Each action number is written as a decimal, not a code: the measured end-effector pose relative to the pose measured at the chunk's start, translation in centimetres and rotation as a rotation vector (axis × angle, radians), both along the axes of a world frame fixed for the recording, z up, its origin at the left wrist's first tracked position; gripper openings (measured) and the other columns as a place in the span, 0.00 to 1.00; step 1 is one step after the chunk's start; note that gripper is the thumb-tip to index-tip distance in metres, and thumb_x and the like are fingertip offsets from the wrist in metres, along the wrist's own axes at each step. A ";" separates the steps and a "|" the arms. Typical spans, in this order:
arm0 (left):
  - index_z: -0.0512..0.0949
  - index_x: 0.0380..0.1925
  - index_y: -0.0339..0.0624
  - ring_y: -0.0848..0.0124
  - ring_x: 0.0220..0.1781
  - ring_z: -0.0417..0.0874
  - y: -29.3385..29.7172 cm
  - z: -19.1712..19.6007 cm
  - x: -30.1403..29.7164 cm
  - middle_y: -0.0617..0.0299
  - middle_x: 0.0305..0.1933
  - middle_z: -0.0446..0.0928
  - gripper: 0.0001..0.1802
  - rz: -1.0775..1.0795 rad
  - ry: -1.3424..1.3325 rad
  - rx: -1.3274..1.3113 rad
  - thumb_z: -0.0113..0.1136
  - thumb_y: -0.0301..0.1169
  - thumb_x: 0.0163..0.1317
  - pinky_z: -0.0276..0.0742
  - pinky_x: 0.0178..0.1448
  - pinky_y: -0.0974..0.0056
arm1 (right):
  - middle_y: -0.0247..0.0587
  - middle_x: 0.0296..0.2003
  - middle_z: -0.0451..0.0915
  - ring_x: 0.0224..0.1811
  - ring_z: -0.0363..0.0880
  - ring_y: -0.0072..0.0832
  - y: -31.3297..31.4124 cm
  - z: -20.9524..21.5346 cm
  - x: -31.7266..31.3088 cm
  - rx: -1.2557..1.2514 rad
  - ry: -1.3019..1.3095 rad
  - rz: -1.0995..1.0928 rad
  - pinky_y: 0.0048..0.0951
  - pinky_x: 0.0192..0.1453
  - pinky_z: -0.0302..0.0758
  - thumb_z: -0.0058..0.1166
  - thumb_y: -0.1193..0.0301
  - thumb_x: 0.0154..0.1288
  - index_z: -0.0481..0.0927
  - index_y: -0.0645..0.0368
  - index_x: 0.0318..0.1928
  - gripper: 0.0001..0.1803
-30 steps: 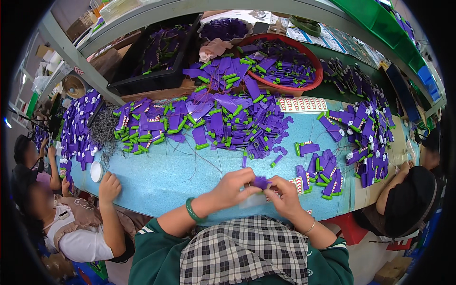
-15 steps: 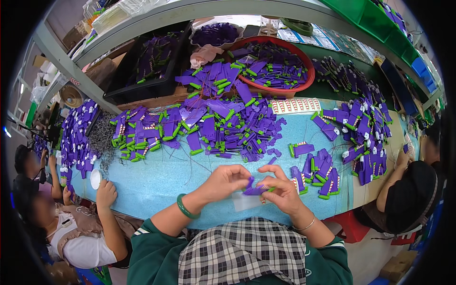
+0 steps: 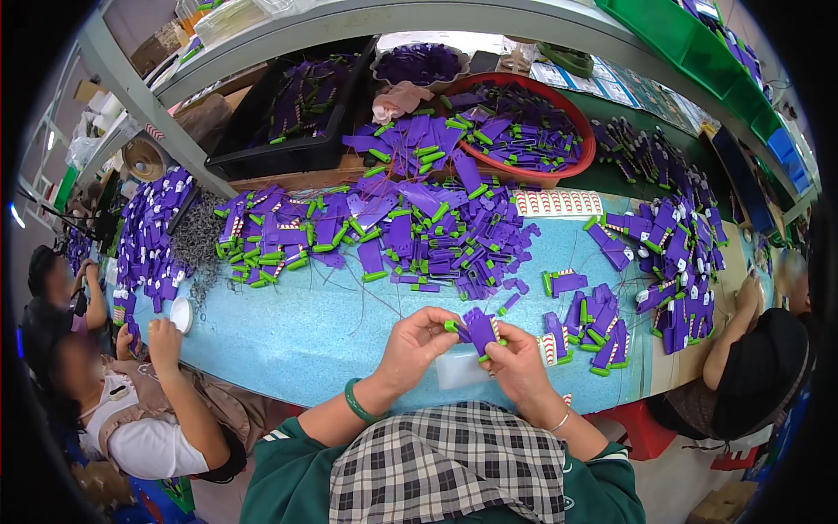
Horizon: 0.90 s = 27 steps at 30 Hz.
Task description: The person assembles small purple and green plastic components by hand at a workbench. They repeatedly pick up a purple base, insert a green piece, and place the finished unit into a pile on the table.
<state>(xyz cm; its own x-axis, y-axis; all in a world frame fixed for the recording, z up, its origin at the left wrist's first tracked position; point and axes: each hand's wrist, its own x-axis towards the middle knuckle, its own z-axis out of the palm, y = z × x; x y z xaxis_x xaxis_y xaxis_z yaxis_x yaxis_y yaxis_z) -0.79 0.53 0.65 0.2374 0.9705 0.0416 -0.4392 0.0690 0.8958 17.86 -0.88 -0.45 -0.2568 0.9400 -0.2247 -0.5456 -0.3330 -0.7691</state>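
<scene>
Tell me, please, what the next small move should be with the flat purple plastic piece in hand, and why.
Perhaps slide the right grip along the red-and-white striped edge of the flat purple plastic piece, pressing it smooth: that grip sits at this edge, while the left grip holds the opposite side.

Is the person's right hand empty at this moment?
No, the right hand pinches a purple piece between thumb and fingers.

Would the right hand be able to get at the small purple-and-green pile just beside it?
Likely yes: the pile lies close, with nothing tall between, but the right hand is holding a purple piece.
</scene>
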 end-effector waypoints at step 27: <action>0.79 0.37 0.34 0.77 0.40 0.78 -1.3 0.9 0.3 0.64 0.37 0.79 0.08 -0.170 0.209 -0.253 0.63 0.24 0.58 0.74 0.47 0.68 | 0.40 0.33 0.79 0.35 0.81 0.25 -0.2 1.5 0.8 0.256 -0.422 0.111 0.24 0.38 0.79 0.66 0.79 0.49 0.77 0.63 0.50 0.25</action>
<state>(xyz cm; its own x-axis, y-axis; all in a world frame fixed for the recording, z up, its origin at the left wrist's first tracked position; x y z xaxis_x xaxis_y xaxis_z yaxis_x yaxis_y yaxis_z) -0.47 -0.72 1.57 0.3744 0.8896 -0.2614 -0.2120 0.3566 0.9099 18.63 -1.10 1.07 -0.2948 0.9507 -0.0962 -0.1415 -0.1430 -0.9796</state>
